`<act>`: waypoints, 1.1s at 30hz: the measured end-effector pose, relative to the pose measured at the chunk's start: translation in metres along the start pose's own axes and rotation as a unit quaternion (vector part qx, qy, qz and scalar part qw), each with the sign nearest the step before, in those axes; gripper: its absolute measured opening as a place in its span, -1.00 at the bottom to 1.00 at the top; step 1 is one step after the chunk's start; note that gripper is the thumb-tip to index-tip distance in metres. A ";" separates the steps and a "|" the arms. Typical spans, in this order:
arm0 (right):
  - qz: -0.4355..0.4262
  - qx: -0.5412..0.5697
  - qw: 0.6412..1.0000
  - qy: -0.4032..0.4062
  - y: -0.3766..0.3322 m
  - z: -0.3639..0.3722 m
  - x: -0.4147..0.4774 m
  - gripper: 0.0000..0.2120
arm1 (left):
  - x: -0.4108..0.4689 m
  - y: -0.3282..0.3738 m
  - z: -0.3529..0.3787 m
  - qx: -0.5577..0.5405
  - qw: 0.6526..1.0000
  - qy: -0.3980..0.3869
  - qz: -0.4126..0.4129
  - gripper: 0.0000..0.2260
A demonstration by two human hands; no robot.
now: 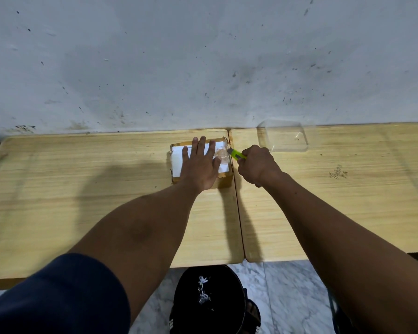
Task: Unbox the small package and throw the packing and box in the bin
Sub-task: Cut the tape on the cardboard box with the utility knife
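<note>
On the small brown cardboard box (177, 162) the left hand (199, 165) pressed flat, while the right hand (256, 165) gripped a yellow-green cutter (237, 154) at its right edge.

brown box (223, 180), lime cutter (238, 154), perhaps black bin (209, 297)

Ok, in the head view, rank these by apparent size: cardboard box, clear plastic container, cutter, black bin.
1. black bin, though nearer the camera and cut off, so unsure
2. cardboard box, partly under the left hand
3. clear plastic container
4. cutter
</note>
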State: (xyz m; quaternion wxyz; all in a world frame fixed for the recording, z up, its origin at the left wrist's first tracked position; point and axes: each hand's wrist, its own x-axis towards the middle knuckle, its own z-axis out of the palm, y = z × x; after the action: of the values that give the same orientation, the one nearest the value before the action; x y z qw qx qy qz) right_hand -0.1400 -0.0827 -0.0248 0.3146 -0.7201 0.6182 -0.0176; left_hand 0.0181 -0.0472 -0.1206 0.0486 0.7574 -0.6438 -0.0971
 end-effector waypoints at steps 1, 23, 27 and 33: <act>-0.001 0.001 1.000 0.002 0.001 0.000 -0.001 -0.78 | 0.000 0.000 0.000 0.000 1.000 -0.001 0.000 -0.49; -0.012 0.018 0.999 0.031 0.014 0.022 -0.019 -0.77 | 0.002 -0.001 0.000 0.009 1.000 0.002 -0.003 -0.49; -0.010 -0.004 1.000 0.014 0.016 0.020 -0.030 -0.80 | 0.001 -0.001 0.000 0.002 1.000 -0.002 -0.004 -0.50; -0.004 -0.043 0.999 -0.005 0.021 0.022 -0.042 -0.87 | -0.002 0.001 -0.002 -0.007 1.000 -0.018 -0.007 -0.50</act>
State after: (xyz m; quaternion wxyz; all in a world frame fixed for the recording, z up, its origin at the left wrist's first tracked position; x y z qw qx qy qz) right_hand -0.1593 -0.0358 -0.0370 0.2861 -0.7359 0.6136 0.0113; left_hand 0.0174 -0.0458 -0.1188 0.0416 0.7598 -0.6385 -0.1152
